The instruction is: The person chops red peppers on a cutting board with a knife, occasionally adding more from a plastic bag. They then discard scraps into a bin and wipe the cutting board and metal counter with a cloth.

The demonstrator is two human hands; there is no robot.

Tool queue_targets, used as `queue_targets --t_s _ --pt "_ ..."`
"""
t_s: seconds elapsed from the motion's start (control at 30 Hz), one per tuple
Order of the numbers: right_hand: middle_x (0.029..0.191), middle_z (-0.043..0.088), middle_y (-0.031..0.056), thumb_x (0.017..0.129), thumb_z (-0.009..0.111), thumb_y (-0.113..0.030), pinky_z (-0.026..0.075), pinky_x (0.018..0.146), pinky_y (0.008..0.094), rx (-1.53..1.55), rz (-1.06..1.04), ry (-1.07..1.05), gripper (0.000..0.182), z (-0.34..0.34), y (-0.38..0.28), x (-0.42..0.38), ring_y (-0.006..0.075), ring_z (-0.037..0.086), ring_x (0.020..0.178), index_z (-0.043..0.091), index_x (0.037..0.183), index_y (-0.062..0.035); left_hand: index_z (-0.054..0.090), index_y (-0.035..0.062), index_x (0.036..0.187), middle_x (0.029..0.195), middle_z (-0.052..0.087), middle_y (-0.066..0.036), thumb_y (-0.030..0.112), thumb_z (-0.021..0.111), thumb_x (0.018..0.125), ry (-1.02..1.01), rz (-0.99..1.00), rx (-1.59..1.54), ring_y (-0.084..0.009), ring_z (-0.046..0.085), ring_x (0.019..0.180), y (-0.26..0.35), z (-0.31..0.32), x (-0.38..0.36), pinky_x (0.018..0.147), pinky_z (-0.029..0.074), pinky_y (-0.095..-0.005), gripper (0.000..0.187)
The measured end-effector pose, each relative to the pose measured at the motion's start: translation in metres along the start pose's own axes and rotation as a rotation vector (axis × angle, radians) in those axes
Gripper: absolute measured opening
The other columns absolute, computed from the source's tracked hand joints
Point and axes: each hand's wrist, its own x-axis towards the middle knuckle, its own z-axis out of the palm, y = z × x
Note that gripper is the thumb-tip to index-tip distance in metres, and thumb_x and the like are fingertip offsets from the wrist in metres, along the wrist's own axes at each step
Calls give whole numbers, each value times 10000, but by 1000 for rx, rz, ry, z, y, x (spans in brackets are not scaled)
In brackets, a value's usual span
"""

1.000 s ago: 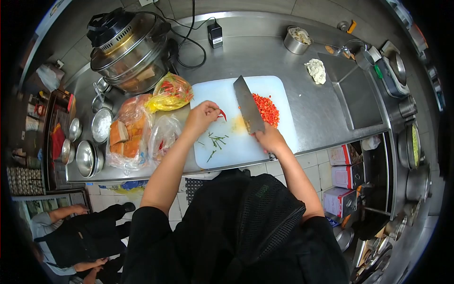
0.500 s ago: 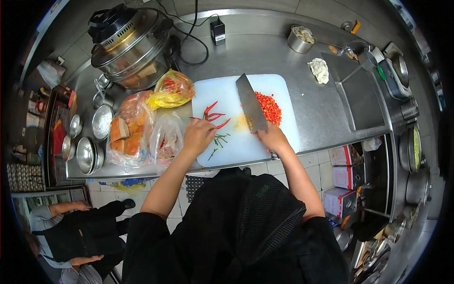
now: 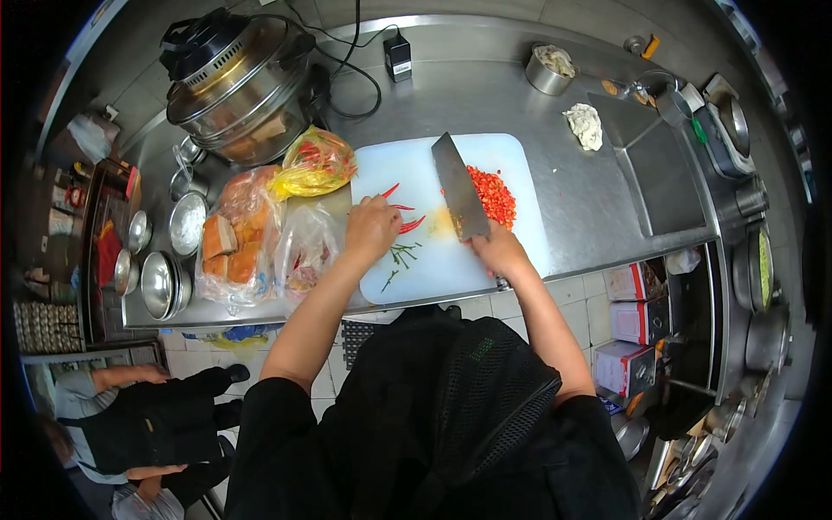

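Far left of the left hand, round metal bowls (image 3: 157, 284) stand grouped, shiny and smooth. Nearer it, a thin, crinkled bag (image 3: 232, 251) shows spongy-looking, brown-topped blocks (image 3: 219, 235). Beside the left forearm sits a cloudy clear bag (image 3: 305, 247), with a knotted-looking yellow bag (image 3: 316, 165) beyond, probably set there to leave the board (image 3: 451, 270) free.

The left hand (image 3: 373, 227) curls over slim, glossy red chillies (image 3: 412, 226) on the board's left half, perhaps to gather them; whether it grips any, I cannot tell. Just below its fingers lie thin green stems (image 3: 402, 253), apparently kept apart from the red.

The right hand (image 3: 503, 251) grips the cleaver (image 3: 458, 186), whose broad, flat steel blade slants away between the hands, seemingly fencing off the chopped chilli (image 3: 492, 198), a moist, coarse heap just beyond that hand.
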Motion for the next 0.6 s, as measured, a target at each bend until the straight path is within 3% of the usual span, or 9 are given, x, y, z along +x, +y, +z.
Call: queue_targets --t_s 0.1,0.17,0.4,0.47,0.6 --pt "805 669 177 893 526 -207 520 556 377 -29 -6 6 397 -3 -4 -3 234 609 480 523 1217 23 693 83 793 825 588 -84 161 697 768 65 -82 -54 -285 566 866 -7 -2 11 777 454 -415 83" --pt "808 670 179 892 527 -206 520 556 377 -25 -2 -10 399 -2 -2 -1 235 609 481 522 1219 22 687 75 804 840 593 -90 158 690 777 -56 -98 66 -290 564 890 -11 -10 15 789 453 -413 88" --pt "816 670 182 891 532 -203 526 556 376 -4 3 0 405 -4 -5 -5 238 612 485 519 1230 19 666 62 833 863 620 -97 145 662 799 -125 -29 52 -301 574 904 -17 -11 26 803 457 -425 90" --pt "816 669 181 894 531 -200 527 556 377 -12 10 4 398 -2 -4 -3 238 612 485 520 1226 18 669 72 843 901 658 -117 123 624 811 -338 -62 -102 -302 588 944 -20 -10 27 815 451 -430 76" --pt "809 667 181 901 527 -191 530 559 382 14 2 22 372 -1 -2 -2 242 610 483 526 1205 23 663 65 846 895 678 -121 86 586 812 -322 -46 -107 -319 602 929 -19 -9 25 818 452 -440 87"
